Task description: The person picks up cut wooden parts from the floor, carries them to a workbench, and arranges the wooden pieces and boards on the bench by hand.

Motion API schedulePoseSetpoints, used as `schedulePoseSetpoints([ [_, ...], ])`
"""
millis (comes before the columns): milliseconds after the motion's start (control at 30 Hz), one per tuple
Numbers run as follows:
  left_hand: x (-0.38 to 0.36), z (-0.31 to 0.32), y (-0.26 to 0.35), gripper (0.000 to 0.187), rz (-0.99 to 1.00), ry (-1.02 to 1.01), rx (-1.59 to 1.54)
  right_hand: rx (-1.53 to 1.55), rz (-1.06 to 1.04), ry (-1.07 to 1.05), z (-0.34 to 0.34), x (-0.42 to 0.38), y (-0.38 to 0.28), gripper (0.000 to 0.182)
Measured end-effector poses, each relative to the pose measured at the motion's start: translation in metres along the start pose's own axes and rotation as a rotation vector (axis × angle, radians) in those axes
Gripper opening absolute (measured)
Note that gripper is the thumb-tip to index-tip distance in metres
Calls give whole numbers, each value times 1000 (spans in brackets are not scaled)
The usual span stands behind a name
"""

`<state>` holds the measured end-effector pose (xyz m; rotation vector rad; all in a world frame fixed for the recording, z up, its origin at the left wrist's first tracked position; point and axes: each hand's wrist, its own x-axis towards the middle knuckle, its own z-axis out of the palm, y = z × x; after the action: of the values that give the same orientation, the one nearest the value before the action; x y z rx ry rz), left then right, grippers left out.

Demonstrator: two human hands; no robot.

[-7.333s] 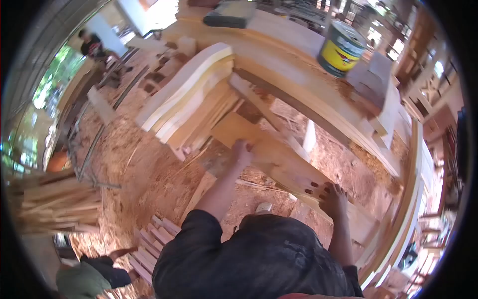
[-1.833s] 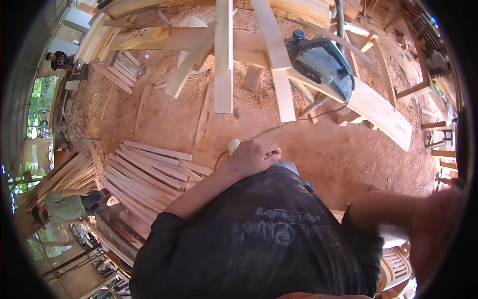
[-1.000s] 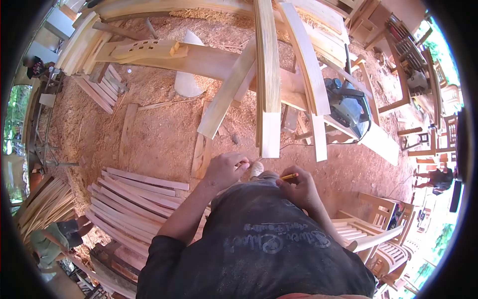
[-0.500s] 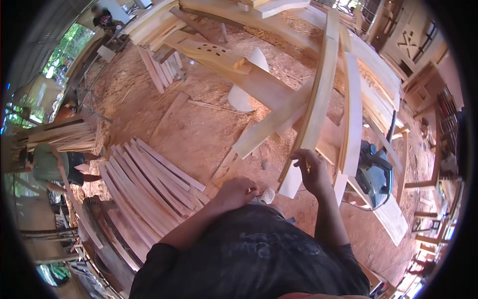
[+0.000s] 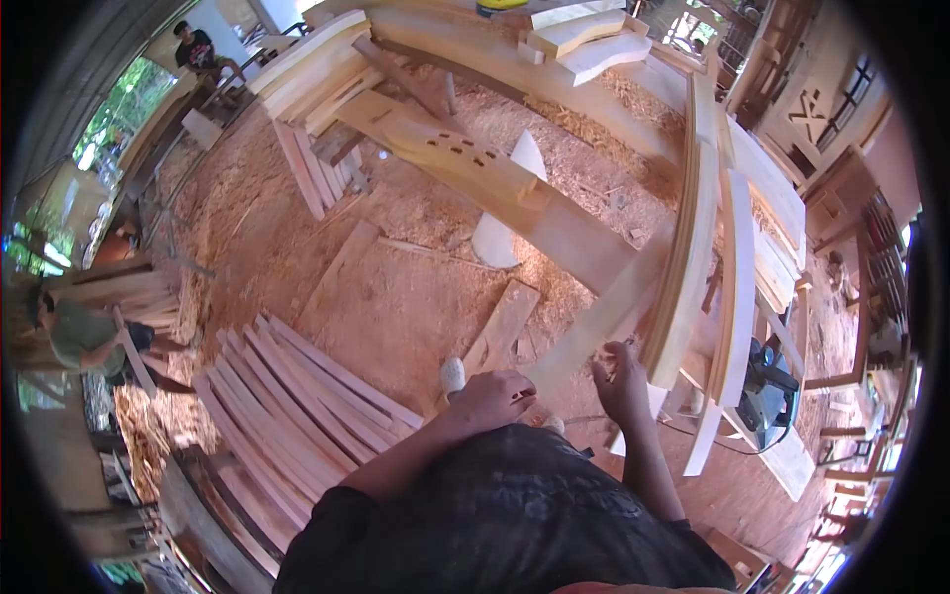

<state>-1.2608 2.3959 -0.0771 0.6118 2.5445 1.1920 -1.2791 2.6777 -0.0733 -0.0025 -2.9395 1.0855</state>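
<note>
My left hand point(image 5: 495, 401) is in front of my shirt, fingers curled in; whatever they hold, if anything, is hidden. My right hand point(image 5: 623, 381) is raised beside the near end of a long, pale curved board point(image 5: 683, 297), with its fingers bent together around something too small to name. Right of that board lies another curved board point(image 5: 733, 287). A flat plank point(image 5: 594, 322) slants in behind my right hand. Beyond it, a wide beam with dark slots point(image 5: 465, 163) crosses the work area.
A blue-green power tool point(image 5: 770, 396) with a cord sits on the right. Several narrow curved strips point(image 5: 297, 396) are lined up on the left. One person point(image 5: 84, 332) at far left holds a strip of wood; another person point(image 5: 203, 54) sits at the back. Shavings point(image 5: 633, 119) cover parts of the beams.
The view has shifted, so the boards and power tool appear further right and lower. My right hand has come off the board's end. A shoe now shows beside my left hand.
</note>
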Motion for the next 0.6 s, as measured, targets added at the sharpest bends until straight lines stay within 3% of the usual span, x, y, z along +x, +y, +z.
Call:
schedulePoseSetpoints([
  [167, 3, -89, -77, 21, -33, 80, -8, -176, 248, 219, 58, 51, -5, 64],
  [333, 0, -171, -118, 18, -95, 88, 8, -255, 494, 250, 93, 67, -10, 91],
  [467, 9, -194, -139, 19, -100, 43, 53, -305, 622, 234, 96, 76, -33, 106],
  [600, 31, -189, -131, 19, -54, 7, 38, -283, 736, 166, 99, 87, -40, 105],
])
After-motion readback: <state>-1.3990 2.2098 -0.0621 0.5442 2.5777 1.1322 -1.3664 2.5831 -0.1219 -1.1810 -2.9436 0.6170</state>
